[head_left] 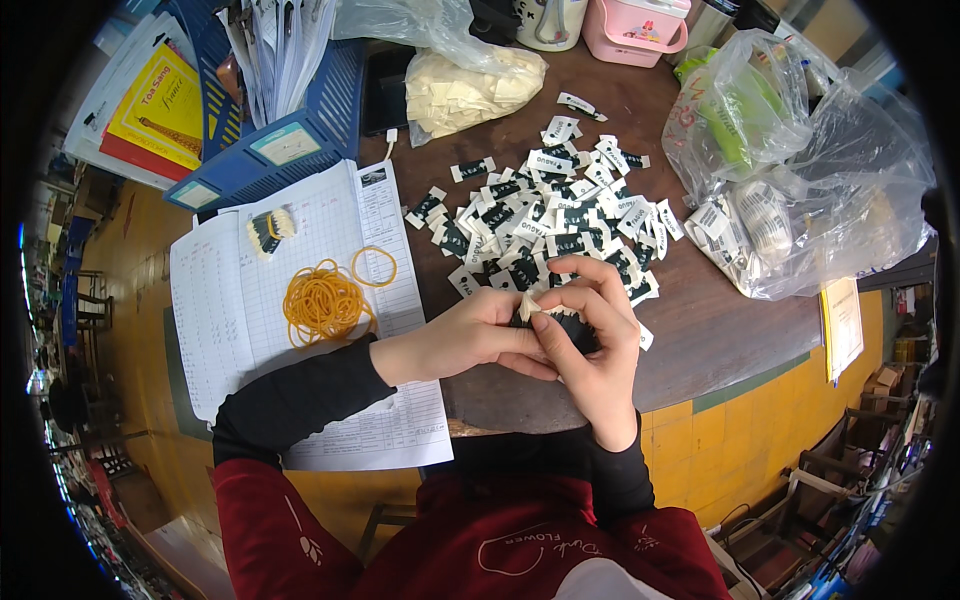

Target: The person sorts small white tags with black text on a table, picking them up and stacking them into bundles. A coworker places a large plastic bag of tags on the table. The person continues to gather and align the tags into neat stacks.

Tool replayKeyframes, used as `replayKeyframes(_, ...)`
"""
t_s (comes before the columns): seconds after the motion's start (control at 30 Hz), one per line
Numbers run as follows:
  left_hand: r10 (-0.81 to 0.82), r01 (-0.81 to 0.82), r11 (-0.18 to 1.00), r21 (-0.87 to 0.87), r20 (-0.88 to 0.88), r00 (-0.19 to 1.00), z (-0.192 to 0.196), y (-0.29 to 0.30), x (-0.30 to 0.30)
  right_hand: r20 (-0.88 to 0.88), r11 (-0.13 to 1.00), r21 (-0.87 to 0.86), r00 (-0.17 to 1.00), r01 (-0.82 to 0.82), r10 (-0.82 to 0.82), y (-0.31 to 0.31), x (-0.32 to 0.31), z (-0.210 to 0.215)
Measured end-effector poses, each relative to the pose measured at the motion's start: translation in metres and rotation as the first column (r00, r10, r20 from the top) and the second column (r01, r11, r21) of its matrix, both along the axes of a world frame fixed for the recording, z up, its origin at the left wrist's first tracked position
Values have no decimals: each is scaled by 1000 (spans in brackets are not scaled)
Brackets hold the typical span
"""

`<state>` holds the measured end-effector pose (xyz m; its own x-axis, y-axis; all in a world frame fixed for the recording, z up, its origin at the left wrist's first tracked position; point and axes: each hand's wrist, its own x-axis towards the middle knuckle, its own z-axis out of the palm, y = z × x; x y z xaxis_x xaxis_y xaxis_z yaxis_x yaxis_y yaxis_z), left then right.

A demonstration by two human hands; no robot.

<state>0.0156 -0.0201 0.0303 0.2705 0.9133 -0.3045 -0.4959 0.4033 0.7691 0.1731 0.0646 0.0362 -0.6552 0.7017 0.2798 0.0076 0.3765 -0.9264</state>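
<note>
Between my two hands is a stack of fabric labels (573, 326), dark with pale ends, held above the front of the table. My left hand (490, 335) closes on the stack's left side. My right hand (600, 330) grips it from the right, thumb and fingers bent around it. Just beyond my hands spreads a loose pile of black-and-white labels (560, 215). To the left, a heap of yellow rubber bands (325, 303) lies on the papers, with one single band (374, 266) beside it. A banded bundle of labels (270, 232) rests on the notebook.
An open ruled notebook (215, 330) and printed sheets (400, 420) cover the table's left side. Behind them stands a blue file rack (330, 125). A bag of cream pieces (475, 90), a pink box (635, 30) and clear plastic bags (830, 190) line the back and right.
</note>
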Motion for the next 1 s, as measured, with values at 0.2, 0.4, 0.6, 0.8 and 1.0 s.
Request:
replayKeyframes(0.2, 21, -21, 1000, -2, -8, 1000, 0, -1, 0, -8, 1000, 28, 1000, -8, 8, 1, 0, -1)
replayKeyframes(0.4, 29, -29, 999, 21, 4, 1000, -1, 0, 2, -34, 996, 84, 999, 6, -3, 3, 0, -5)
replayKeyframes(0.6, 76, -77, 997, 10, 91, 993, 0, 1, 1, -144, 969, 57, 962, 241, -231, 10, 13, -5)
replayKeyframes(0.8, 157, -157, 987, -17, 185, 970, 0, 3, -3, -113, 933, -315, 969, 174, -218, 3, 32, -1)
replayKeyframes(1.0, 124, -88, 984, 154, -243, 962, 0, 3, 0, -71, 969, -217, 988, 117, -136, -7, 22, -1)
